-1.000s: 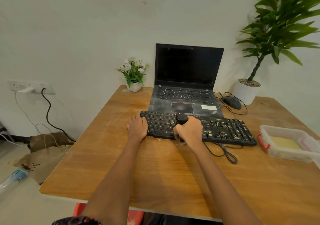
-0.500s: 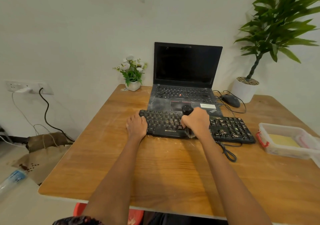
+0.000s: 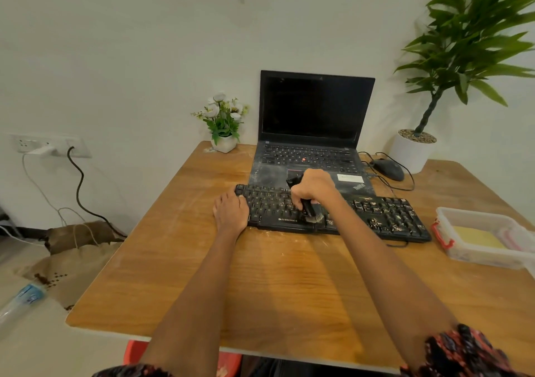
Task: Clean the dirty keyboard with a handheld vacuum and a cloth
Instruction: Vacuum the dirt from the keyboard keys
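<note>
A dirty black keyboard [image 3: 385, 217] lies across the wooden table [image 3: 289, 289], with crumbs still speckling its right half. My right hand [image 3: 314, 187] grips a small black handheld vacuum [image 3: 308, 207] whose bristled tip rests on the keys near the keyboard's front middle. My left hand [image 3: 231, 210] rests flat on the keyboard's left end, fingers relaxed. A yellow cloth [image 3: 476, 237] lies inside a clear plastic box [image 3: 451, 249] at the right.
An open black laptop [image 3: 312, 133] with a dusty palm rest stands right behind the keyboard. A black mouse [image 3: 388, 168] and its cable lie at the back right, beside a white plant pot [image 3: 411, 150]. A small flower pot [image 3: 224, 142] stands at the back left.
My right hand has tilted the vacuum and drawn its brush tip toward the keyboard's front edge, after sweeping slightly right. My left hand has stayed on the left end.
</note>
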